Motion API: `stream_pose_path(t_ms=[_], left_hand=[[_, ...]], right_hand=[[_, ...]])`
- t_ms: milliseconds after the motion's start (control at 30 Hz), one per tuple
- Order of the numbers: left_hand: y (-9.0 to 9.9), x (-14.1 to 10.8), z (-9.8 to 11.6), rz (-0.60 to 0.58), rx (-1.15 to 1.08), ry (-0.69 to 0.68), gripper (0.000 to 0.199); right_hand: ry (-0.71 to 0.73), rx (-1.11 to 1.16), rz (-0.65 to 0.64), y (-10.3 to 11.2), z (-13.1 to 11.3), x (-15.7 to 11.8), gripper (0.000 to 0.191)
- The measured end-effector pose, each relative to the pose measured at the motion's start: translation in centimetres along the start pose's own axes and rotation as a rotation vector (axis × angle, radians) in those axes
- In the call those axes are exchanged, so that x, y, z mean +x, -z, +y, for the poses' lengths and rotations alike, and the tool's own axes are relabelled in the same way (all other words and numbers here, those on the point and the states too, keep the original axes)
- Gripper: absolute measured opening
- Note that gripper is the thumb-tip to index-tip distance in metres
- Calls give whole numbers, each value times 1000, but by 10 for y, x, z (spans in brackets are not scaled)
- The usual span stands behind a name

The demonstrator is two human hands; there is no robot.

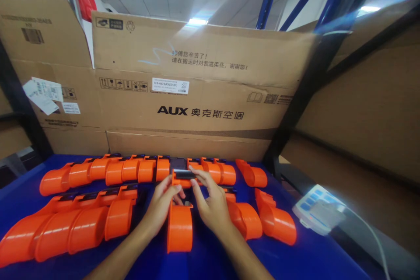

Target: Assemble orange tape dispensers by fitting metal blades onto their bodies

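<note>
Between both hands is an orange plastic part with a dark, ridged strip along its top. My left hand is closed on the part's left side, thumb in front. From the right, my right hand grips the same part, its index finger reaching over the end of the dark strip. Just below the hands stands a rounded orange cup-like section; my fingers hide whether it joins the held part. A dark flat rectangular piece lies behind the hands.
Similar orange parts fill a back row and a front row on the blue table. More orange parts lie at right, near a white-and-blue device with a cable. A cardboard panel stands behind.
</note>
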State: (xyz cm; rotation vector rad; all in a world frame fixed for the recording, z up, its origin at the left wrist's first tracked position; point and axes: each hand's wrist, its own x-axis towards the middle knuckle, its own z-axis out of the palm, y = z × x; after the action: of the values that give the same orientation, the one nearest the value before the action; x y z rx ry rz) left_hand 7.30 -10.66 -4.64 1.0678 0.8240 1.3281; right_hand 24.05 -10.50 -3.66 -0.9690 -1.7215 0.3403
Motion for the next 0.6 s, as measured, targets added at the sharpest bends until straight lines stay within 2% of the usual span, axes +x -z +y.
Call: stream_pose_path(t_ms=[267,433,533,600], left_hand=[[2,1,-3,-54,21,8,26],[4,2,-6,-26,11,49,22],[3,2,-6,16,-37,70,22],[2,2,-5,46,-62,64,21]], right_hand=[[7,-44,-39,2,-3,2,31],[-32,32,-45,2,-5,3,31],[-99,71,30,4,-4,5,30],[-148,10,91,7,-3,6,34]])
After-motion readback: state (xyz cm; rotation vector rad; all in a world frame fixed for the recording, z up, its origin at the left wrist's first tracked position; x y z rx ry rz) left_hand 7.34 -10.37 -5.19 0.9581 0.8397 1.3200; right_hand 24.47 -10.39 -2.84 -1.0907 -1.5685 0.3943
